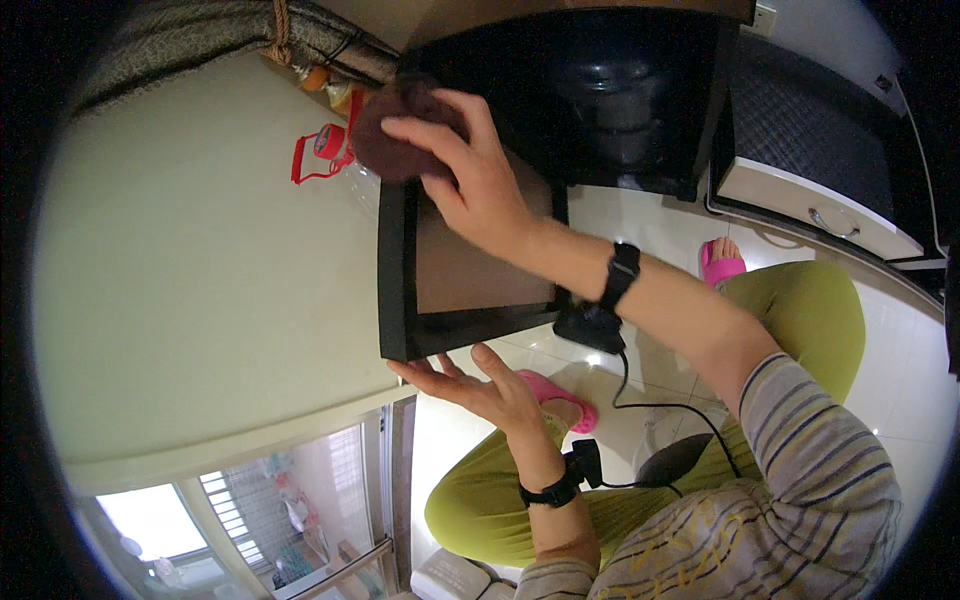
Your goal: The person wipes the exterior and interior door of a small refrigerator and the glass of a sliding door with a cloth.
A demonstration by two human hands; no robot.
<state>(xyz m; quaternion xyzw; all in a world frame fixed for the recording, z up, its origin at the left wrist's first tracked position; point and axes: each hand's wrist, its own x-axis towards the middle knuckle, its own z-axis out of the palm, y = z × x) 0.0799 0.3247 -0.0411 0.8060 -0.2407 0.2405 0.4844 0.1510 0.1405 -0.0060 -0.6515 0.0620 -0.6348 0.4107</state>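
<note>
My right hand [480, 172] holds a bunched dark maroon cloth [397, 139] against the upper corner of a black-framed piece of furniture with a brown panel [480, 277]. Part of that corner is hidden by the cloth and hand. Below, my left hand [487, 390] has its fingers spread and its thumb apart, with fingertips at the lower corner of the black frame [396, 300]. Both wrists wear black straps. Beside the cloth is a clear plastic bottle with a red cap [328, 141] and a red handle.
A pale wall panel [210, 262] fills the left side. Behind the frame stands a glossy black cabinet [637, 97]. A white drawer with a metal handle [832, 223] is at the right. A black cable [675, 406] runs past my legs above the tiled floor.
</note>
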